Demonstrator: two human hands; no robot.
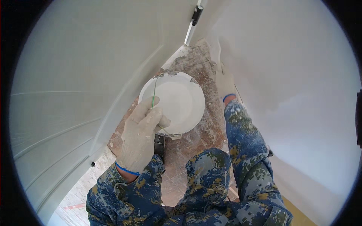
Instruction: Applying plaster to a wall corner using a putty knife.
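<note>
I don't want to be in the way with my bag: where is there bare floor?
Bare, spattered floor shows between the bucket and right forearm, and beyond the bucket, narrowing between the left panel and right wall. It's crowded at the bucket's near left, where the left hand holds its wire, and between bucket and knee.

Gloves (134, 152) on both, off-white knit, thin, smudged, bright blue hem (127, 170) at the wrist. Jacket: pixel camo in navy, grey-blue, pale grey, ochre and dark green. Right sleeve (245, 135) caked with white specks on the forearm, creased at the elbow. Left sleeve (117, 192) same print, fewer specks, loose cuff. Trousers (207, 169) match, white spatter over the knee.
</note>
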